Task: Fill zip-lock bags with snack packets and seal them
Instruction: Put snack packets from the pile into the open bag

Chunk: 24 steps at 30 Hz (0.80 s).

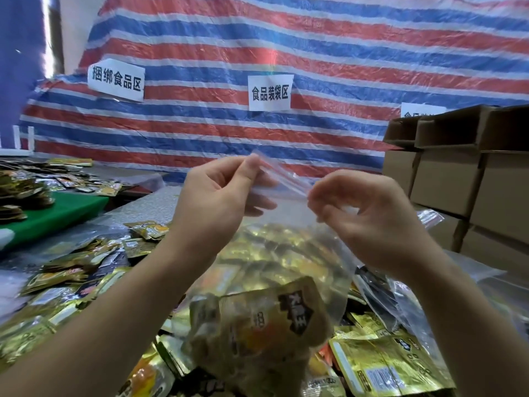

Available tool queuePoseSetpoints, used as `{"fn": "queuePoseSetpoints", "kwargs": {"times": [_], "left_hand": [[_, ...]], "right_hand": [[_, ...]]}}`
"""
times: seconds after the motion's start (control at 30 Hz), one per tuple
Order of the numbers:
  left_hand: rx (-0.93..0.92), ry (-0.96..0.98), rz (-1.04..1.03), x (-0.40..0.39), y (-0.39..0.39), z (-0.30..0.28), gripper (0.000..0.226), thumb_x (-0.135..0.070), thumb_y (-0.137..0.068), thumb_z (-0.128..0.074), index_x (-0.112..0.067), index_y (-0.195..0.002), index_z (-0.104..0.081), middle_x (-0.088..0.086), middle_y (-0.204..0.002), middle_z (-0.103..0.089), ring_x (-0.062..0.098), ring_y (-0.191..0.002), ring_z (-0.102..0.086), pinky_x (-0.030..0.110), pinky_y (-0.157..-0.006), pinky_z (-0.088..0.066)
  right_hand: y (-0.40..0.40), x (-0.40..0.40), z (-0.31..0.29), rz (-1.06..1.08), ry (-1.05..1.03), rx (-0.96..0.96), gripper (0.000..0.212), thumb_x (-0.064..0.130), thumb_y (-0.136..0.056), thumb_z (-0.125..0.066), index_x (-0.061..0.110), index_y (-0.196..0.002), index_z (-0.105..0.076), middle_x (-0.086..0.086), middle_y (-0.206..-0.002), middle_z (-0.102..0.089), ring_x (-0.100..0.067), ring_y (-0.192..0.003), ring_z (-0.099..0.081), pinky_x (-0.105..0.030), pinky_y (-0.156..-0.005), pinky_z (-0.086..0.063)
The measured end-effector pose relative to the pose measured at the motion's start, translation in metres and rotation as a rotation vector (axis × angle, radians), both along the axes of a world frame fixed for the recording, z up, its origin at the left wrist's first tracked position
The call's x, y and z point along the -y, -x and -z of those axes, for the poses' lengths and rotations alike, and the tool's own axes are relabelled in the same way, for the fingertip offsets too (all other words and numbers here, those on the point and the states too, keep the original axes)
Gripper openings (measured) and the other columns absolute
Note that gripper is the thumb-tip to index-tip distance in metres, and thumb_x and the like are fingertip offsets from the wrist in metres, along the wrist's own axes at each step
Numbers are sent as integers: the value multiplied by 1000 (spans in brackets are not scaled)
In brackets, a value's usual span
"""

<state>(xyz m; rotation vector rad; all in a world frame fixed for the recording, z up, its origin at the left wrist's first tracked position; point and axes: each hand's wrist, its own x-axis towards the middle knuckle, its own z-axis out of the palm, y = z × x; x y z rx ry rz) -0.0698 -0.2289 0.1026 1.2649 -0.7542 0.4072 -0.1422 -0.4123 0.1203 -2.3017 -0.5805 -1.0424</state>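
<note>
Head view: the zip-lock bag [274,282] hung in the middle of the frame, held up above the worktop [148,206], and served as the reference point for this record. Both hands were clamped on its top strip. The left hand [220,196] pinched the strip at its upper left end between thumb and forefinger, the other fingers curled behind the plastic. The right hand [363,207] pinched the strip at its right end, fingers curled. The strip ran at a slant, higher at the left hand. Whether the seal was closed along its length could not be told. Inside the bag lay gold snack packets [257,319], bunched in its lower part. Below and to either side of the bag, loose packets [74,270] were spread over the worktop. To the left of the bag, further off, a green board [57,213] carried more packets. To the right of the bag stood stacked cardboard boxes [452,179]. Behind the bag hung a red, white and blue striped tarpaulin [286,47] bearing white paper labels [270,93].
</note>
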Motion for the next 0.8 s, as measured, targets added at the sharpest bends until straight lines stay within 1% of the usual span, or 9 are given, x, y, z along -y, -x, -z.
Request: {"fn": "queuePoseSetpoints", "kwargs": {"times": [0.07,0.13,0.23,0.3,0.37,0.47,0.5,0.67,0.8], "left_hand": [[40,31,30,-2,5,-4,24,-28,-100,-51,-21,-88,-71,3,-80,-76,23,-62,-73,26,-54,-56],[48,32,38,-3,6,-5,24,-26,-101,-50,-19,-89,-70,4,-79,-75,23,-61,-72,25,-52,-56],[6,-26,20,0,5,-1,24,-24,-102,-50,-16,-90,-69,5,-76,-74,23,-61,-72,26,-53,-56],[-6,-64,19,3,4,2,23,-24,-102,-50,-16,-91,-68,5,-75,-73,23,-60,-71,27,-53,-55],[36,-108,18,5,4,5,22,-24,-101,-51,-18,-90,-69,5,-75,-73,21,-59,-71,26,-53,-54],[126,-183,28,8,7,8,23,-23,-101,-52,-14,-93,-71,5,-74,-71,19,-58,-69,27,-54,-55],[148,-204,29,9,7,9,23,-22,-101,-52,-12,-94,-71,5,-74,-71,19,-58,-69,28,-54,-55],[172,-218,19,13,10,10,21,-22,-100,-54,-11,-87,-67,2,-68,-67,16,-54,-66,25,-53,-51],[123,-163,36,12,10,8,19,-23,-96,-60,-13,-82,-67,2,-70,-68,19,-55,-67,26,-53,-52]], "right_hand": [[2,-2,-2,26,-16,97,13,11,-86,-74,20,-93,-68,9,-82,-68,-10,-72,-66,-31,-71,-57],[3,-4,-3,96,-24,134,19,18,-88,-73,24,-104,-63,10,-82,-65,-9,-72,-63,-26,-65,-53],[3,-6,-1,237,51,54,28,39,-90,-57,26,-115,-61,14,-81,-62,-3,-73,-61,-22,-62,-51],[3,-9,1,302,118,9,32,45,-90,-48,24,-109,-63,14,-83,-63,-1,-76,-60,-31,-68,-53],[5,-13,1,294,130,-12,31,46,-91,-45,25,-103,-65,14,-84,-63,-2,-78,-59,-35,-71,-54],[7,-20,1,188,68,-50,24,47,-90,-49,29,-90,-64,12,-75,-62,-4,-72,-59,-23,-62,-50],[7,-23,0,156,42,-64,22,46,-90,-50,29,-86,-64,10,-72,-62,-6,-70,-59,-23,-58,-49],[7,-25,1,85,-72,-98,16,28,-95,-62,23,-81,-66,-1,-68,-63,-17,-62,-57,-37,-57,-47],[9,-26,0,58,-123,-120,15,27,-94,-62,24,-80,-67,-4,-70,-66,-21,-64,-61,-42,-58,-49]]}}
